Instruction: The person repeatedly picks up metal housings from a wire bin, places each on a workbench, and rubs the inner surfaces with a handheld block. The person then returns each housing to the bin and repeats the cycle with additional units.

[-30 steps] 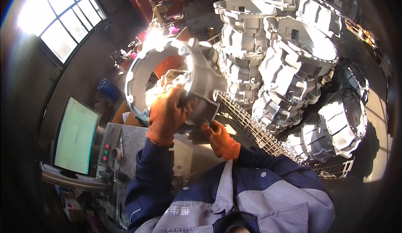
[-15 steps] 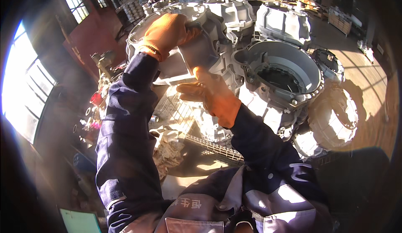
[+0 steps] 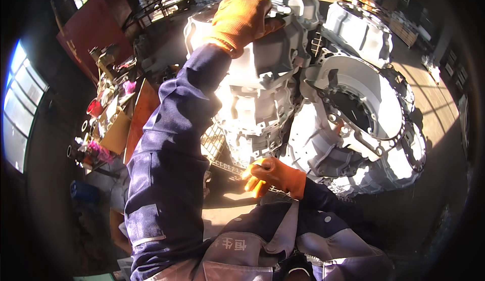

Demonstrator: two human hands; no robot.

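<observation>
My left hand, in an orange glove, reaches far forward with its fingers curled over the upper rim of a pale grey metal housing. That housing is the top one of a stack; another ribbed metal housing sits beneath it. Close to my chest, my right hand, also in an orange glove, has its fingers curled in. Nothing shows in it, and it appears apart from the castings. A wide, round, open-topped housing stands to the right of the stack.
More castings stand behind, one a pale housing at the back right. Wire mesh shows beside the stack's base. On the left are a cluttered bench with a red cup, a cardboard box and a blue container.
My right hand has drawn back from beside the top housing toward my chest, its fingers now curled. My left hand stays on the housing's rim. The whole view has shifted.
</observation>
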